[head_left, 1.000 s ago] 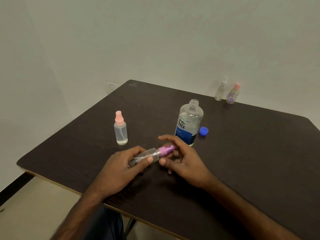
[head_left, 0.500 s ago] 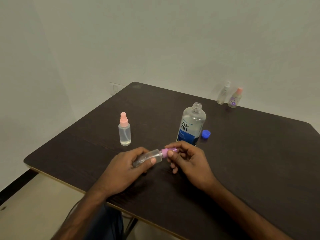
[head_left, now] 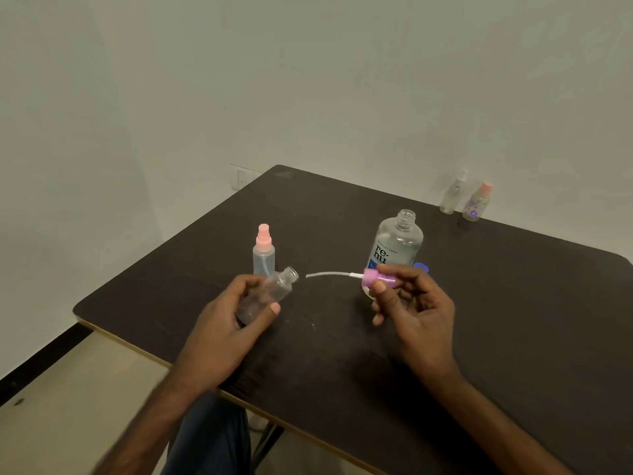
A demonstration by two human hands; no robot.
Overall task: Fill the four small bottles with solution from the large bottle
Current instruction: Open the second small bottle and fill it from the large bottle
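Dark tabletop (head_left: 513, 320) fills the corner of a pale-walled room. Over its near edge the left hand (head_left: 226, 330) grips a small clear bottle (head_left: 270, 293), fingers and thumb curled round its body. The bottle is tilted, with its open neck pointing up and to the right; whether it holds any liquid cannot be told. The right hand (head_left: 418, 313) pinches a purple spray cap (head_left: 378, 278) between thumb and fingertips, the other fingers loosely curled. A white dip tube (head_left: 329, 274) runs left from the cap, its tip near the bottle's mouth but apart from it.

Just behind the right hand stands the large bottle (head_left: 399, 245), upright and uncapped, its label reading "renu". A blue cap (head_left: 423, 267) lies on the table just to its right, mostly hidden by the fingers. Behind the left hand a pink-capped spray bottle (head_left: 263, 257) stands upright.

Well apart, at the table's far edge by the wall, two more small bottles stand side by side: a white-capped bottle (head_left: 452, 197) and a flower-printed bottle (head_left: 476, 205) with a pink cap. A wall socket (head_left: 241, 178) shows beyond the far left corner. Dark blue trousers (head_left: 212, 437) show below the near edge.
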